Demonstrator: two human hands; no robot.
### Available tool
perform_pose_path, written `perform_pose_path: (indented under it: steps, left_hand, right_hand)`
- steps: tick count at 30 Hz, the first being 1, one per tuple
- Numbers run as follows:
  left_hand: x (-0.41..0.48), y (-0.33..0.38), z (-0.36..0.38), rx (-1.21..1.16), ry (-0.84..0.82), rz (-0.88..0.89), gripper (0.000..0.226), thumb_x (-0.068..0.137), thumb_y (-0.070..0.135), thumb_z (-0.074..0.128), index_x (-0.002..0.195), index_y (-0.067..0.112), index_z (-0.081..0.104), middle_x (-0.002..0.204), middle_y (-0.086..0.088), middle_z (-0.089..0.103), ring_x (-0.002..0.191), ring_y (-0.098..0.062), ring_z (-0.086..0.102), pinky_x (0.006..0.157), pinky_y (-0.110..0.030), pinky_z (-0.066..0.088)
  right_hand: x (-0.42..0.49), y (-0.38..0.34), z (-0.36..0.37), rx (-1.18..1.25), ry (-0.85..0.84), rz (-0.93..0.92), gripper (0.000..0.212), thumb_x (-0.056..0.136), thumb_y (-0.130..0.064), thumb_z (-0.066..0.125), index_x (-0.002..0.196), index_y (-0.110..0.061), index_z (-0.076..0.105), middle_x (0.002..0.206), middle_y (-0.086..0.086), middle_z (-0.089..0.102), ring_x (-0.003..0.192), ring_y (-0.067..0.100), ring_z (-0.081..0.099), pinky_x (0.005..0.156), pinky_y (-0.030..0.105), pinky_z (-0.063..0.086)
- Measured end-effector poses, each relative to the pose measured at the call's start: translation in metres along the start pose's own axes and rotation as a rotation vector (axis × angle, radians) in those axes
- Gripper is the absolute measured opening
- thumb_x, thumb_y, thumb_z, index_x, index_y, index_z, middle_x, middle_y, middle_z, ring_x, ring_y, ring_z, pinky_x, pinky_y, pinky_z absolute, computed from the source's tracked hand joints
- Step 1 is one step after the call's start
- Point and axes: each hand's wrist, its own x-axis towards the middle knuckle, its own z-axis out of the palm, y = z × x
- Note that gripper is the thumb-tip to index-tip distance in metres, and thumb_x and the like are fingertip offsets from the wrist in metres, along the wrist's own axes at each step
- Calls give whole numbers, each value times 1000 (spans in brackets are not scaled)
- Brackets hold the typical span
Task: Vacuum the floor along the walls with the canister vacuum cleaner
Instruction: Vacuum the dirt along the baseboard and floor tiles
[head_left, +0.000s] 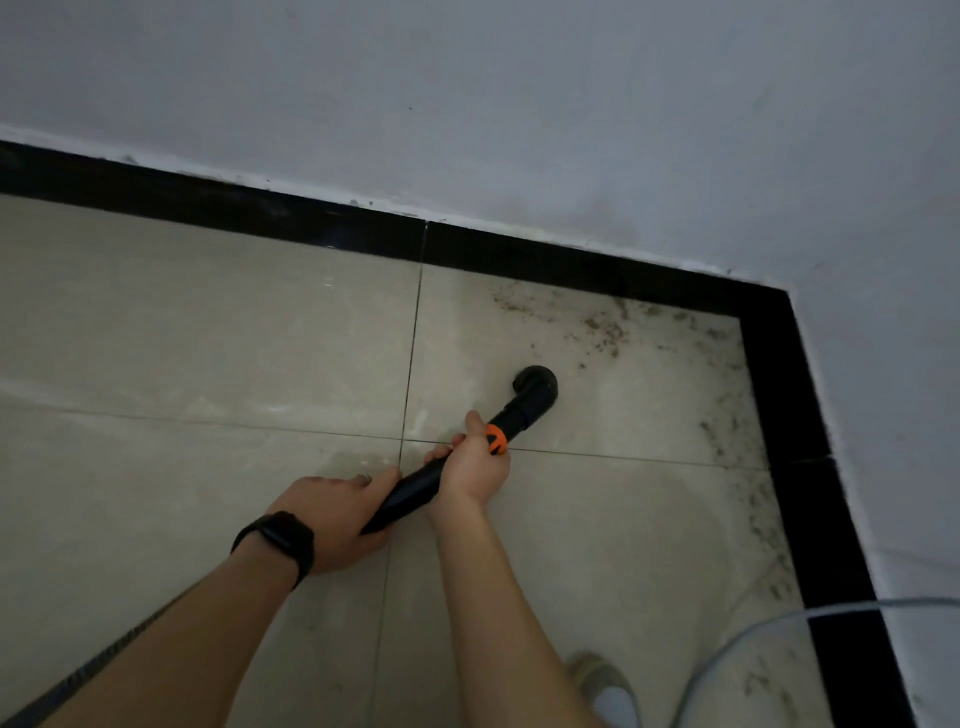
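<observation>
A black vacuum wand (415, 486) with an orange ring (496, 439) runs up to a black elbow nozzle (535, 387) that sits on the beige floor tile. My right hand (475, 467) grips the wand just behind the orange ring. My left hand (332, 517), with a black watch on the wrist, grips the wand lower down. Brown dirt crumbs (602, 332) lie scattered beyond the nozzle, toward the room's corner. The canister itself is out of view.
A black skirting (311, 223) runs along the grey wall and turns down the right side (800, 441), with dirt specks along it. A grey cable (737, 649) curves over the floor at lower right. A shoe (605, 686) and a ribbed hose (93, 662) are near the bottom edge.
</observation>
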Motion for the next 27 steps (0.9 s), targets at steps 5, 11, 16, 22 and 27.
perform_pose_path:
  steps: [5,11,16,22,27]
  left_hand:
    - [9,14,-1,37,19,-3,40,93,54,43,122,31,27,108,4,62,88,-22,65,64,-30,40]
    - [16,19,-1,-10,60,-33,42,93,51,44,124,29,28,103,3,61,83,-22,64,62,-30,40]
    - [18,17,0,-42,97,-52,41,92,51,45,123,29,29,98,5,62,81,-21,64,61,-30,42]
    - [19,12,1,-78,129,-72,39,92,51,44,120,29,28,95,7,62,76,-20,63,57,-29,40]
    - [21,10,1,-100,148,-99,37,91,51,43,117,30,27,94,8,61,75,-19,63,55,-29,39]
  right_hand:
    - [6,-15,-6,-5,-73,42,17,94,-14,69,96,-8,52,54,0,46,38,16,41,43,26,44]
    - [13,-24,0,-32,-150,71,19,94,-14,70,98,-11,51,52,-1,46,38,16,44,44,27,45]
    - [17,-24,6,-31,-192,81,22,92,-13,72,97,-12,50,54,0,47,39,16,45,42,26,44]
    - [20,-23,15,-54,-244,86,24,90,-14,74,99,-12,52,57,0,49,41,15,46,43,27,46]
    - [23,-24,23,-83,-269,83,24,91,-15,73,98,-12,51,57,0,49,40,15,46,43,26,45]
